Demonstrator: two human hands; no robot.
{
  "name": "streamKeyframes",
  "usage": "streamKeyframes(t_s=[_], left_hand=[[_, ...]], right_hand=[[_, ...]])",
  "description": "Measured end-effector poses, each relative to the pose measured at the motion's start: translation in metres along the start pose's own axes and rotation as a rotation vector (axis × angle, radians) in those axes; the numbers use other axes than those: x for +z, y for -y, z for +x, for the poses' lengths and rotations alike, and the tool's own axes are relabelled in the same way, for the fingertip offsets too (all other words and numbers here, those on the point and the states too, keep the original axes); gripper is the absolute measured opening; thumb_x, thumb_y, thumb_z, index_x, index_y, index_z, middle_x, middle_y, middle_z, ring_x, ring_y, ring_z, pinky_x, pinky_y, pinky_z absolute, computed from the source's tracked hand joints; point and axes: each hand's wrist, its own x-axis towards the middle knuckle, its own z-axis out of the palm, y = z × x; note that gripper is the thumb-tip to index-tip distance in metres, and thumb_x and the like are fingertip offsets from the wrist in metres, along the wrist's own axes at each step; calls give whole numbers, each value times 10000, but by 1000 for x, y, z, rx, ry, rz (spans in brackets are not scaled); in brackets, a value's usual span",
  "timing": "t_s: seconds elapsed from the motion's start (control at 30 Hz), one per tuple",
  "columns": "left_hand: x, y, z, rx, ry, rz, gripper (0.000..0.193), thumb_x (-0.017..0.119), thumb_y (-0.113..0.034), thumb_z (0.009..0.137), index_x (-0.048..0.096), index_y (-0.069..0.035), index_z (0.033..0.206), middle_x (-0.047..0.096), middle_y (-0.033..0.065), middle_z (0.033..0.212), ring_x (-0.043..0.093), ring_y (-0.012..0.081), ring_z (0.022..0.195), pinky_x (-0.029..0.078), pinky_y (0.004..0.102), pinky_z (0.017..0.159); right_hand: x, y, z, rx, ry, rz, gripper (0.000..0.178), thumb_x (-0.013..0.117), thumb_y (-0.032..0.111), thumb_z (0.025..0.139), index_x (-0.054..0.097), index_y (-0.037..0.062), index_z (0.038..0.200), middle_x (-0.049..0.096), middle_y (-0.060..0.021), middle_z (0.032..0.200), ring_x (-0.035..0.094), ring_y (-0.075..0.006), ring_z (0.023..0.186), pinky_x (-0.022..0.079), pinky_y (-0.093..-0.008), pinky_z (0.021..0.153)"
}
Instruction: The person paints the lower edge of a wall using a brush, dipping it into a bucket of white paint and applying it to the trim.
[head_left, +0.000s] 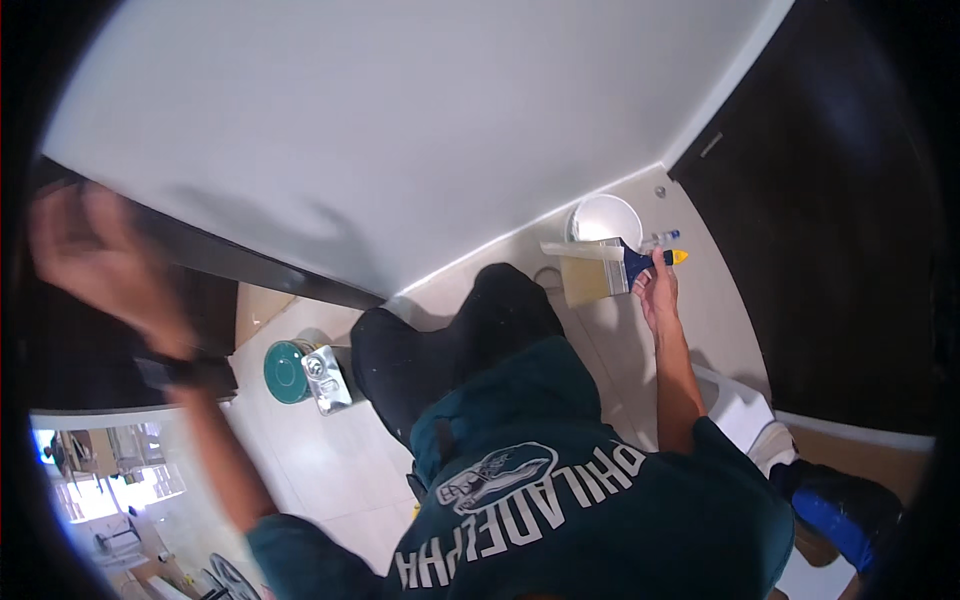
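In my right hand (656, 295), at the right, is a wide paintbrush (590, 273) with pale bristles and a dark blue handle with a yellow end. Its bristles point left, just in front of a white bucket (612, 215) on the floor. The fingers wrap round the handle near the metal band. My left hand (90, 240) is raised at the far left, before a dark door frame, and is smeared by motion. A dark band (165, 370) is on that wrist. I see nothing held in it, but its fingers are too blurred to read.
A white wall (400, 130) rises ahead, with dark doors (820, 220) at the right and left. Beside my knees stand a green-lidded bucket (286, 372) and a silver metal can (327, 382). A clear bottle with a blue cap (672, 237) lies by the white bucket.
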Motion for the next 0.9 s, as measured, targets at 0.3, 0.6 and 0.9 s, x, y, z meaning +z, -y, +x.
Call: streamKeyframes(t_s=[0.3,0.6,0.9], left_hand=[[111,-131,-378,-1423,949,-851,589,581,-347,1019,357,-61,1483,519,137,1404,512,231,1275,498,428,995],[282,-146,-503,-1176,1217,-854,766,496,-407,1032,191,88,1531,311,291,1564,327,388,1454,285,408,1176],[277,-241,-497,-1110,1588,-740,1117,434,-703,950,19,174,1504,220,361,1567,280,429,1462,252,375,1199]], right_hand=[[27,23,16,-31,117,-184,400,596,517,971,586,117,974,626,-25,861,607,-117,741,466,-287,573],[-119,43,23,90,-335,45,347,670,475,930,572,143,938,601,-15,871,602,-150,734,507,-296,632],[-147,72,19,17,-435,65,349,623,437,982,575,113,861,576,-25,825,608,-172,787,507,-319,761]])
